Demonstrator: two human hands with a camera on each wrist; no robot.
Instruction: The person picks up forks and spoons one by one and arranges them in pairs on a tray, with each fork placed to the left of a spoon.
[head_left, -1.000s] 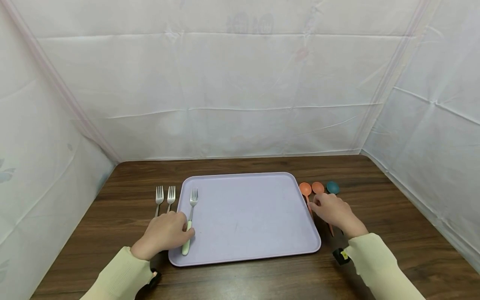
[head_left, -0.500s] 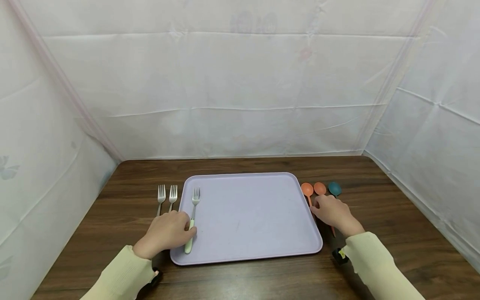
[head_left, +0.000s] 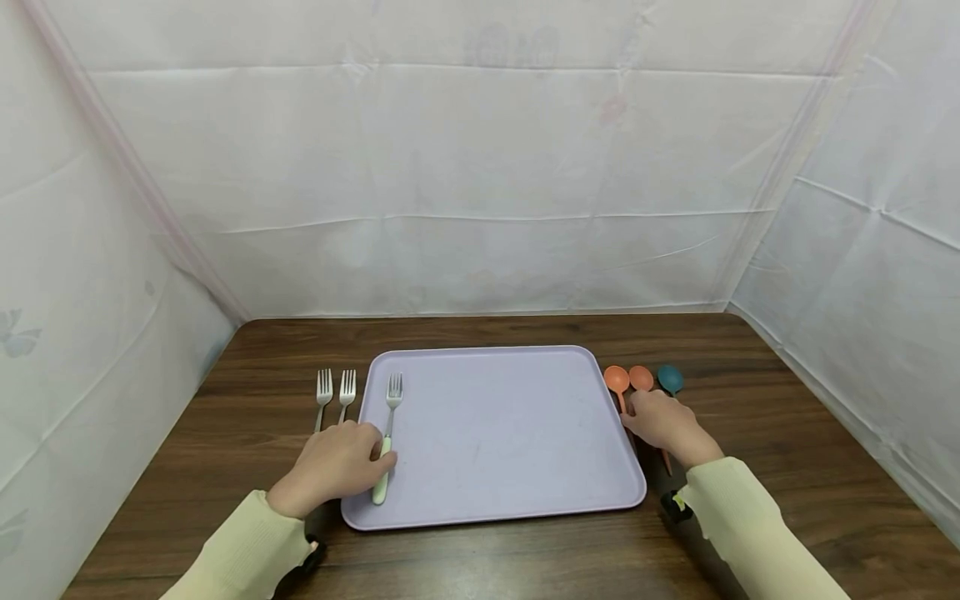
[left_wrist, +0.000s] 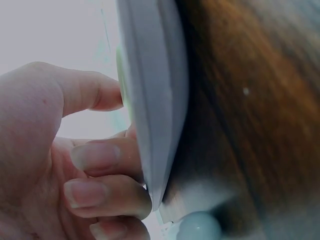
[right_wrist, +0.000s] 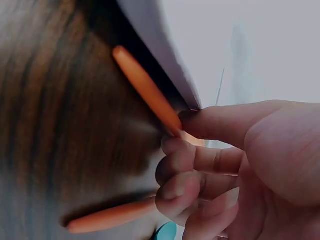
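A fork [head_left: 394,392] with a pale green handle lies along the left side of the lilac tray [head_left: 495,433]. My left hand [head_left: 337,462] reaches over the tray's left rim and pinches that handle, its thumb on the inner side. On the table beside the tray's right rim is an orange spoon [head_left: 617,379]. Thumb and forefinger of my right hand [head_left: 663,423] pinch its handle [right_wrist: 147,90], close to the rim. The right hand's other fingers are curled, and it partly covers a second orange spoon [head_left: 641,377] and a teal spoon [head_left: 670,379].
Two more forks [head_left: 324,387] lie left of the tray, their handles hidden under my left hand. In the left wrist view, a pale rounded end [left_wrist: 199,227] shows below the tray rim. White sheeting [head_left: 480,192] surrounds the wooden table [head_left: 487,567] at the back and sides.
My right hand has shifted slightly left, closing in on the nearest orange spoon's handle. My left hand stays at the fork. The whole head view has drifted a little.
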